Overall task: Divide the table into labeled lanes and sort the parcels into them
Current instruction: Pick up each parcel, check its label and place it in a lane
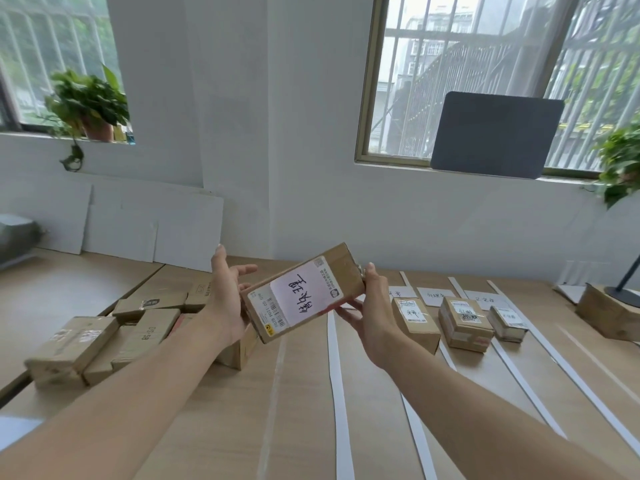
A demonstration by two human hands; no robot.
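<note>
A brown cardboard parcel [302,292] with a white handwritten label is held up above the wooden table [298,403], tilted, label facing me. My left hand [227,299] grips its left end and my right hand [372,313] grips its right end from below. White paper strips [338,375] run across the table as lane dividers. Three small parcels stand in the lanes at the right: one [414,322], a second [464,322] and a third [507,322]. White label cards [434,295] lie behind them.
A heap of several unsorted cardboard parcels [104,341] lies on the table's left. A wooden block [607,315] and a lamp base [623,292] sit at the far right. White boards [152,226] lean on the wall. Potted plants [88,102] stand on the window sills.
</note>
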